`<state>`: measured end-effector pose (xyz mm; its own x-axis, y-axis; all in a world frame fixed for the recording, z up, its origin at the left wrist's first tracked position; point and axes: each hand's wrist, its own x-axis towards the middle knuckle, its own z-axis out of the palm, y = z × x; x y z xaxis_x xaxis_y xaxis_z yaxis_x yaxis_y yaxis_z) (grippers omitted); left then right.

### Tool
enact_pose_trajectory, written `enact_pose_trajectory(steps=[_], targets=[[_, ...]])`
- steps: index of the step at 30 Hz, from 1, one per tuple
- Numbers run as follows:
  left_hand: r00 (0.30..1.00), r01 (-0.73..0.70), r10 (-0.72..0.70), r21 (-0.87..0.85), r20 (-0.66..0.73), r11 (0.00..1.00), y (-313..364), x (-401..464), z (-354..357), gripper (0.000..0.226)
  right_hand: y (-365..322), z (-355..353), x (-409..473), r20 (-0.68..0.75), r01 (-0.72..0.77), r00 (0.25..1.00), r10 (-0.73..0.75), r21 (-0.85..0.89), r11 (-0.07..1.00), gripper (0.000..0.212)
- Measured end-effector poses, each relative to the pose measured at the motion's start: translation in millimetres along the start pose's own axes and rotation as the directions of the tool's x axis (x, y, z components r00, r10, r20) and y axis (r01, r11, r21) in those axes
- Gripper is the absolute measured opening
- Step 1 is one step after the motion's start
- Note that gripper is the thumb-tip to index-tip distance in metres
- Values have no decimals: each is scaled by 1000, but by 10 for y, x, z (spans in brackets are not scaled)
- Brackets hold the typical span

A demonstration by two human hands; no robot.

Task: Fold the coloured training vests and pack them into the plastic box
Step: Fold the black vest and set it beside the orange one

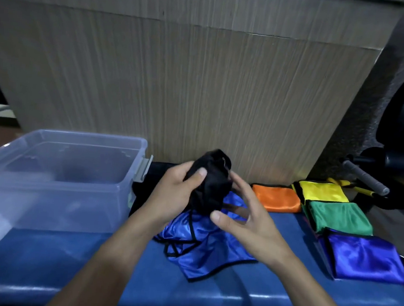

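The left hand (175, 194) grips a bunched black vest (211, 185), lifted above the blue tabletop (245, 286), thumb pressed on the cloth. The right hand (246, 220) hovers at the bundle's 4 o'clock, fingers (217, 215) spread and released, grasping nothing. A crumpled blue vest (202, 245) lies beneath. The see-through plastic box (54, 181) sits at 9 o'clock, with no vest visible inside. Folded orange (276, 198), yellow (323, 191), green (339, 216) and blue (365, 257) squares wait at 3 o'clock. Likely best: shake the black cloth out, find its edges, lay it flat, then fold.
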<state>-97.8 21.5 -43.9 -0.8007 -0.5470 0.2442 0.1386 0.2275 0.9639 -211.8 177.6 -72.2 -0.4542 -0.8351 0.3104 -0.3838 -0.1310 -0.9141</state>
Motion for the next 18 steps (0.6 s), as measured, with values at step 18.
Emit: enact_pose_trajectory(steps=[18], targets=[[963,-184,-126,922,239,342,-531,58,-192,22,70,-861,166,-355,150,852,384,869,470,27]])
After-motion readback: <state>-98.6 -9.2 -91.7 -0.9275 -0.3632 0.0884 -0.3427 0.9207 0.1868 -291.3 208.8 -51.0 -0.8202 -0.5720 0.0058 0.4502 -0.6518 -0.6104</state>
